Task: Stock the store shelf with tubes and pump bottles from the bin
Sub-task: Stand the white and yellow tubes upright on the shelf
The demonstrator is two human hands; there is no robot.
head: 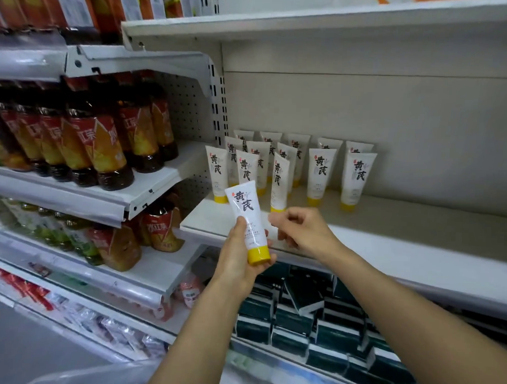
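Note:
My left hand grips a white tube with a yellow cap, cap down, just in front of the white shelf. My right hand hovers right beside the tube with fingers loosely curled and holds nothing. Several matching tubes stand cap down in rows on the left part of that shelf. The bin is only hinted at by a clear plastic edge at the bottom left.
Red-labelled drink bottles fill the shelves on the left. Dark green boxes lie stacked below the tube shelf. The right half of the tube shelf is bare. Another white shelf runs overhead.

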